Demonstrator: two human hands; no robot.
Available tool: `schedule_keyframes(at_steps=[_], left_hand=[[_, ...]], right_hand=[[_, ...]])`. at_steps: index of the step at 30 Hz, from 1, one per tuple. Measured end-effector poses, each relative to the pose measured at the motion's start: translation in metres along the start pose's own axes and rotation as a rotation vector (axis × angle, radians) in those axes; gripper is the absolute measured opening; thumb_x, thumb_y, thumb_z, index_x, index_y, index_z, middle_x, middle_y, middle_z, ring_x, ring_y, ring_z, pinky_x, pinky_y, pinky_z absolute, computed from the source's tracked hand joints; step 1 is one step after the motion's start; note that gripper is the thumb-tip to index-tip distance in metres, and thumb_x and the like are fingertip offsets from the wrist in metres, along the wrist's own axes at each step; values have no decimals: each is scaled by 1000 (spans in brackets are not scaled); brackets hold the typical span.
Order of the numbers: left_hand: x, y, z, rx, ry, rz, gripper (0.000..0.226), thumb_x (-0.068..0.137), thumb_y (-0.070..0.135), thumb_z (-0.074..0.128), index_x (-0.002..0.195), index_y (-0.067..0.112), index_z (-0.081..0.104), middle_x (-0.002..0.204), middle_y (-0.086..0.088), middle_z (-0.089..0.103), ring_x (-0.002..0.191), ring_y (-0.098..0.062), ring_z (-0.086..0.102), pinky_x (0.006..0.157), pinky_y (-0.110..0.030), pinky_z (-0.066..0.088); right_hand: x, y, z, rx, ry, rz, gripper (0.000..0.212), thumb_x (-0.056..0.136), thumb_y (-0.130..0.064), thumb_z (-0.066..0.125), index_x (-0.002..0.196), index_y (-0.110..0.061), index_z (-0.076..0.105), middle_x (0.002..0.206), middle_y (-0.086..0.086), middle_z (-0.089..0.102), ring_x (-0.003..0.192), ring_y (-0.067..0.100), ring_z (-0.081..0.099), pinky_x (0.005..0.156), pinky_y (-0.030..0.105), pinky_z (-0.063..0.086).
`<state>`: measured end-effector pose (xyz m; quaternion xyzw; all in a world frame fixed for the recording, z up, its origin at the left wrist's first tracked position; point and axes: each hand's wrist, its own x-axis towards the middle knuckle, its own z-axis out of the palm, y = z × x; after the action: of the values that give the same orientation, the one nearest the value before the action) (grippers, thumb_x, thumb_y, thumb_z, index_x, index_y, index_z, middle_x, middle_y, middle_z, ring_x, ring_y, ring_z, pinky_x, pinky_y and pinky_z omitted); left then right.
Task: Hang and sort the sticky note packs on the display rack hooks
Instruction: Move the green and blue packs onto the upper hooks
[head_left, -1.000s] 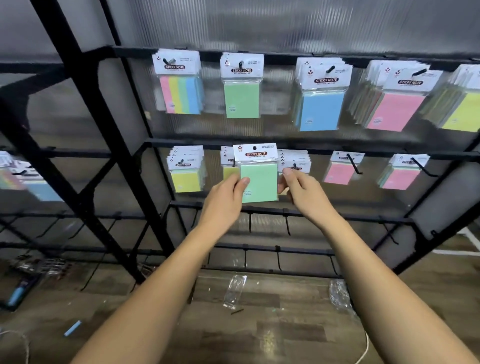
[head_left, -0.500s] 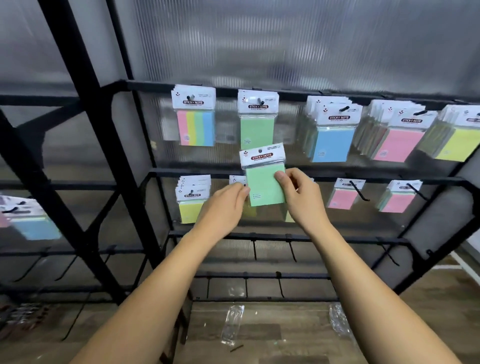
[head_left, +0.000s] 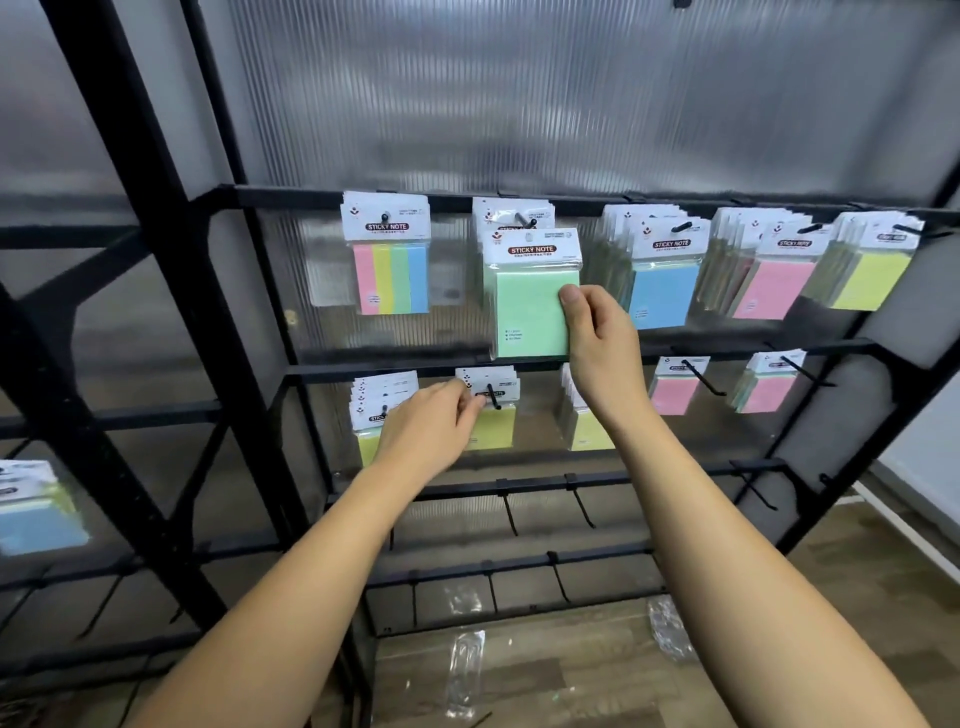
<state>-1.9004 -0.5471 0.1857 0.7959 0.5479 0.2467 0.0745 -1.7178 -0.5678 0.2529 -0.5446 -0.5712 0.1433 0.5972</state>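
My right hand (head_left: 597, 332) grips a green sticky note pack (head_left: 530, 306) by its right edge, holding it up in front of the top-row hook (head_left: 525, 221), where another green pack hangs behind it. My left hand (head_left: 431, 426) is lower, fingers pinched at the header of a yellow pack (head_left: 491, 415) on a middle-row hook. On the top row hang a multicolour pack (head_left: 389, 260), blue packs (head_left: 665, 280), pink packs (head_left: 774, 280) and yellow packs (head_left: 872, 270).
The black rack frame (head_left: 171, 291) has a thick diagonal post at left. Middle row holds yellow packs (head_left: 382, 415) and pink packs (head_left: 675, 387). Lower bars carry bare hooks (head_left: 582, 506). Clear plastic wrappers (head_left: 465, 670) lie on the wooden floor.
My right hand has lifted the green pack from the middle row up to the top-row green hook. My left hand let go of it and dropped to the yellow pack. The view tilted upward.
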Motion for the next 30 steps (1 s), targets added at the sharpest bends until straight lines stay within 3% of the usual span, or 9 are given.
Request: schedule_keyframes(at_steps=[9,19,24,30], left_hand=[[11,-9,0,-19,0,-4,29,101,49,41,87,25,52,83,9,59,80,-17,55,65,-32,41],[19,-15,3,-43,-8,-12,32,100,49,41,88,23,54,86,7,62,82,-20,57,68,-35,49],[21,-16,5,-58,-1,-12,31,100,48,42,87,23,54,87,8,61,84,-21,57,71,-36,49],[24,-14,8,-55,4,-11,30,100,48,42,86,24,53,84,9,59,82,-18,56,68,-35,47]], right_hand=[[17,1,9,-23,30,-2,37,105,-33,45,92,-2,60,79,5,55,69,9,42,60,26,33],[25,13,13,-53,45,22,33,106,-35,43,87,-11,58,71,-10,49,65,6,40,61,28,32],[29,19,13,-82,29,23,35,106,-37,42,87,-11,58,71,-9,50,66,7,41,62,30,33],[42,22,19,-73,34,60,37,105,-37,44,73,-17,45,65,-10,40,60,6,35,57,27,28]])
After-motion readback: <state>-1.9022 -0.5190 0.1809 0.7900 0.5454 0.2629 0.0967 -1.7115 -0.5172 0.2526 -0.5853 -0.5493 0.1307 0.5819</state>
